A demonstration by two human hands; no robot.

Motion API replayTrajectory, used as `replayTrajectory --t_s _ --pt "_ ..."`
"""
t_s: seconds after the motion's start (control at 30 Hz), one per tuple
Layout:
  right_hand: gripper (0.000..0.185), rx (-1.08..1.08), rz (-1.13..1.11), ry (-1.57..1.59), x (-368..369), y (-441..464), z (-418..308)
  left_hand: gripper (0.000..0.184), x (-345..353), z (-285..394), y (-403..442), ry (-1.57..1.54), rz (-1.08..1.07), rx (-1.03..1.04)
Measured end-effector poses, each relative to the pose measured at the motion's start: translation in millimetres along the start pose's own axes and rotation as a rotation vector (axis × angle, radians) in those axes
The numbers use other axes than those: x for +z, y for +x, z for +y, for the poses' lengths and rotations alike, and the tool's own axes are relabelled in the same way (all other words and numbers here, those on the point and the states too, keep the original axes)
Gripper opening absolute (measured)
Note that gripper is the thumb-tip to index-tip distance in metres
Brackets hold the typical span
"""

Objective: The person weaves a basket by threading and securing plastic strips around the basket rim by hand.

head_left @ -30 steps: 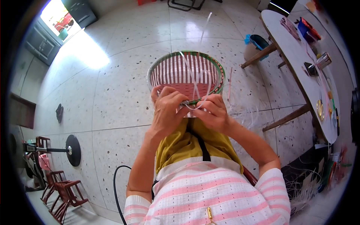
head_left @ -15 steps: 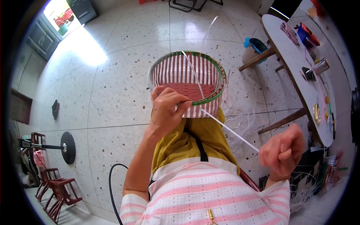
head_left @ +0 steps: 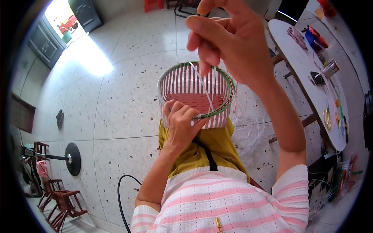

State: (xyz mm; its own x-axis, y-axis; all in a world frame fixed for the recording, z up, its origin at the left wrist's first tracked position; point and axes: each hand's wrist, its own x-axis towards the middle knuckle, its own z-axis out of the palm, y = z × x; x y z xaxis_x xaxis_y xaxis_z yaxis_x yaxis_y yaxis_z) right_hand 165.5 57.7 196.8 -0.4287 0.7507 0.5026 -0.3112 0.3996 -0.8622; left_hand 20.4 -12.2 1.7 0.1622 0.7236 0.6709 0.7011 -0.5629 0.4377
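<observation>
A round woven basket (head_left: 196, 95), striped red and white with a green rim, rests at my lap over the mustard trousers. My left hand (head_left: 180, 122) grips its near rim, fingers over the edge and thumb below. A thin white strip (head_left: 204, 87) crosses the basket opening from the far rim to the near rim. Raised high beyond the basket, close to the camera, is my right hand (head_left: 229, 40), its thumb and index finger apart and the other fingers curled. A strand rises from the rim toward it, but whether those curled fingers hold it is unclear.
On the right stands a white table (head_left: 297, 68) with scissors (head_left: 327, 118), a can (head_left: 331, 69) and a blue container (head_left: 314, 39). Loose strips (head_left: 248, 136) lie on the floor beside the basket. Small red-brown chairs (head_left: 68, 204) and a black round base (head_left: 73, 159) are at the left.
My right hand first pulled a white strip out to the lower right, then swung up and forward above the basket. My left hand stays on the near rim.
</observation>
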Motion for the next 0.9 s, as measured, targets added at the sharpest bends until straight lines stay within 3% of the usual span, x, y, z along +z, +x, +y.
replayTrajectory --t_s 0.03,0.07,0.13,0.2,0.27,0.37,0.43,0.47,0.53,0.6,0.7,0.9 --pt "0.013 -0.020 0.036 -0.072 -2.9 3.7 6.7 0.028 -0.1 -0.5 -1.2 0.000 0.004 0.008" --pt "0.020 -0.038 0.072 -0.142 -6.9 7.4 14.3 0.028 -0.5 -1.4 -2.1 -0.001 0.003 0.007" --pt "0.015 0.043 0.038 -0.039 -28.1 7.4 31.8 0.027 -1.7 -4.0 -4.7 -0.017 0.022 0.028" --pt "0.015 0.308 -0.066 0.328 -43.3 1.7 53.9 0.027 -3.4 -3.0 -8.0 -0.017 0.019 0.028" --pt "0.018 0.387 -0.056 0.352 -46.7 -15.2 72.6 0.026 -4.6 -0.8 -9.8 -0.018 0.018 0.028" --pt "0.020 0.545 -0.093 0.184 -45.3 -36.8 91.6 0.027 -7.8 1.7 -13.2 -0.014 0.019 0.033" --pt "0.018 0.702 -0.266 -0.214 -40.7 -47.2 86.0 0.029 -9.7 5.2 -15.7 -0.031 0.007 0.026" --pt "0.018 0.706 -0.261 -0.209 -40.7 -53.5 92.7 0.029 -11.0 7.2 -17.7 -0.034 0.000 0.024" --pt "0.013 0.393 -0.390 -0.451 -38.5 -63.6 107.2 0.033 -12.7 10.4 -22.4 -0.088 0.018 -0.057" --pt "0.008 0.381 -0.374 -0.389 -39.7 -71.3 112.0 0.037 -12.0 10.2 -28.2 -0.090 0.028 -0.052" --pt "0.009 0.669 -0.405 -0.148 -35.8 -77.5 109.9 0.044 -9.3 7.6 -40.4 -0.084 0.058 -0.033" --pt "0.013 0.764 -0.417 -0.075 -28.0 -89.2 118.5 0.051 -10.0 8.0 -53.2 -0.069 0.066 -0.001"
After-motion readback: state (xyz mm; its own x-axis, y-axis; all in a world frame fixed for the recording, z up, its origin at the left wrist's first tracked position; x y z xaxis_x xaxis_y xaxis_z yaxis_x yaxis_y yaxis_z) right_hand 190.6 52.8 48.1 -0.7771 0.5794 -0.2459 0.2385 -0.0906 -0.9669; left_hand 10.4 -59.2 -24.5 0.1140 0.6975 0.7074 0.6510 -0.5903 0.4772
